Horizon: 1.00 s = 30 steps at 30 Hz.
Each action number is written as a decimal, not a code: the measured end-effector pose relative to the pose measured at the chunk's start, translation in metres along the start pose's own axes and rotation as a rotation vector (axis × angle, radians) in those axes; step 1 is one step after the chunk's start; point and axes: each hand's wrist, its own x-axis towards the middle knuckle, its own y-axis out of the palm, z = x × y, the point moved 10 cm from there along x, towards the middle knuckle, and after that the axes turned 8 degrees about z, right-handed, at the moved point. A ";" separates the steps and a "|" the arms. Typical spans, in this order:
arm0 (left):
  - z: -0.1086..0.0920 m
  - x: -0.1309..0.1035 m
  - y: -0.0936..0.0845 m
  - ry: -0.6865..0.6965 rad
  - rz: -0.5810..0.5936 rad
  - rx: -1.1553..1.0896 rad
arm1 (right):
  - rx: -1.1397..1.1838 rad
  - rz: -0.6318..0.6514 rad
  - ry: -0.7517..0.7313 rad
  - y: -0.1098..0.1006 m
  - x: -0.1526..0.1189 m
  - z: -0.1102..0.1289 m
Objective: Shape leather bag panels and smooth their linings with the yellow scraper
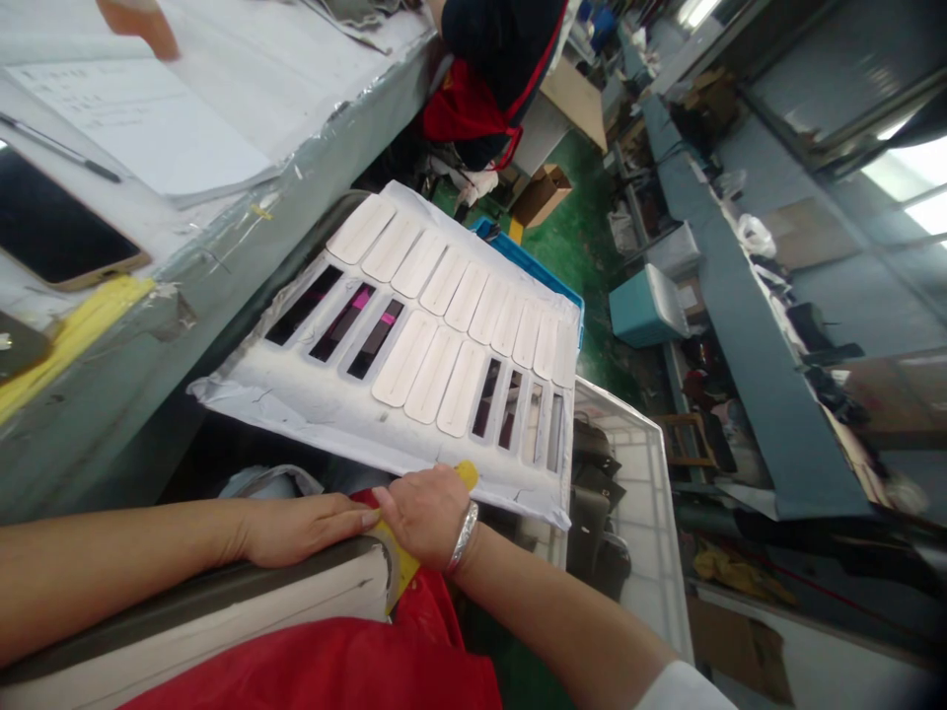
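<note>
My left hand [311,528] lies flat, fingers stretched out, on a thick dark-topped piece with a pale layered edge [296,602] across my lap. My right hand [429,508] is wrapped round a yellow strip-like tool [406,567]. Its top end sticks out above my fist, and its lower part stands against the end of the thick piece; its exact kind is unclear. Just beyond my hands, a white-covered board [318,404] slopes away. Rows of white rounded oblong pieces [440,370] lie on it, between several long slots that show dark and pink bits.
At left, a worktable [244,227] bears a paper [140,118], a pen [59,148] and a phone [59,222]. A white crate [651,523] with dark pieces stands right of the board. Further off are a seated person [503,69], a teal box [647,306] and a long bench [740,345].
</note>
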 end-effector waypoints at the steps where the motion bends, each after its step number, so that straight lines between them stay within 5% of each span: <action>1: -0.003 -0.001 0.000 0.007 -0.004 0.018 | 0.007 0.003 0.001 0.001 0.000 0.001; 10: -0.017 -0.010 0.007 0.056 -0.002 0.142 | 0.052 0.061 -0.002 0.006 -0.001 0.010; 17: -0.011 -0.026 0.009 -0.070 -0.174 0.341 | 0.039 -0.027 -0.018 0.002 -0.011 0.034; 20: -0.008 -0.039 0.007 -0.121 -0.219 0.333 | 0.068 0.048 -0.067 0.002 -0.005 0.038; 23: -0.002 -0.047 0.008 -0.196 -0.212 0.248 | 0.136 0.131 -0.051 -0.006 -0.002 0.011; 26: -0.004 -0.045 0.007 -0.252 -0.253 0.232 | 0.198 0.065 0.010 -0.021 -0.015 -0.041; 30: -0.021 -0.027 0.014 -0.228 -0.227 0.324 | 0.396 0.018 0.102 -0.004 -0.054 -0.102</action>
